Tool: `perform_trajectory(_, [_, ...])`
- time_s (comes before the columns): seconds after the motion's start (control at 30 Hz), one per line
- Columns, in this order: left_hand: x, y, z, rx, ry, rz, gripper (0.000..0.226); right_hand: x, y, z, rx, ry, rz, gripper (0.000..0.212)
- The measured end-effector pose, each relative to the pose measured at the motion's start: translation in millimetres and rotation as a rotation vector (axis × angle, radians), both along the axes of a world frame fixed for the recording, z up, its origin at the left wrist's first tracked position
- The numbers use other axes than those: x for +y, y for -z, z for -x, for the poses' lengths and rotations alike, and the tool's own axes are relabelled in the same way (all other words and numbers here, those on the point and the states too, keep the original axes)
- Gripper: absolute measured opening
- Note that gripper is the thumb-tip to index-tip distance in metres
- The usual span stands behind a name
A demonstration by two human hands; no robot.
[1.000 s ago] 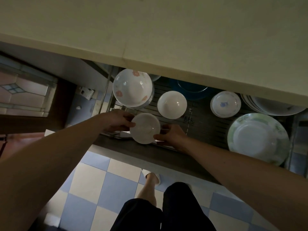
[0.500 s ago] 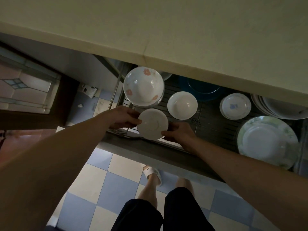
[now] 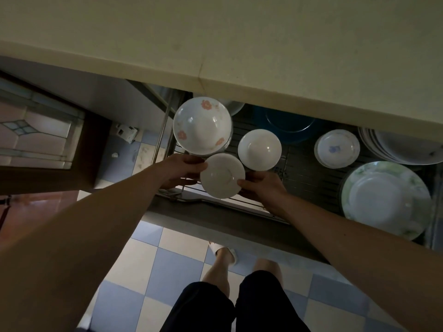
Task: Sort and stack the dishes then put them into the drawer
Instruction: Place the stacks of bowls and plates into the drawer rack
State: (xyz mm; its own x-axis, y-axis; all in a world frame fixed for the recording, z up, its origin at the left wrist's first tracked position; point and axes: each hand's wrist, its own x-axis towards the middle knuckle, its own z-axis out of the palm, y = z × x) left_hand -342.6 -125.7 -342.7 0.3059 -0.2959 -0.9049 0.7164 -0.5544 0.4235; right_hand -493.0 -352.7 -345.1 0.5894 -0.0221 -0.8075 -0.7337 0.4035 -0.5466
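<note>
Dim kitchen, checkered blue-and-cream floor tiles (image 3: 153,267) at 6 o'clock, pale countertop (image 3: 239,44) overhanging at 12, open pull-out drawer (image 3: 215,219) with wire rack between. Small white saucer (image 3: 222,175) held just above the drawer's front-left rack area, roughly level, directly at 6 o'clock of the floral bowl (image 3: 202,125) and at 7 o'clock of the plain white bowl (image 3: 259,149), rim near both. Left hand (image 3: 182,170) curled on the saucer's 9 o'clock rim, thumb on top, fingers under; right hand (image 3: 261,188) pinching the 4 o'clock rim the same way. Both closed on it, neither wide open. Handling judgement: glazed ceramic, light, rigid, slick, chips on contact; two opposite rim grips look right, with fingers under the foot for support, and lowering flat to avoid clipping the neighbouring bowl rims. Whether a stack already sits beneath the saucer: cannot tell, hidden. Count visible in drawer: one floral bowl on top of what looks like a stack of like bowls, one plain white bowl, one blue dish (image 3: 287,125) partly under the countertop at 1 o'clock, one small blue-motif plate stack (image 3: 338,149), one large green-rimmed plate (image 3: 386,200) at 3 o'clock, one stack of large white plates (image 3: 402,147) at 2 o'clock, layer number unreadable. Two hands, one saucer in hand.
</note>
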Motion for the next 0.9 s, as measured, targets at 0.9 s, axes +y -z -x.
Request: perform_trajectory(0.9, [-7,-28,14,0.130,-0.020,-0.067,0.042,3,-8,4,0.119,-0.154,-0.071,0.049])
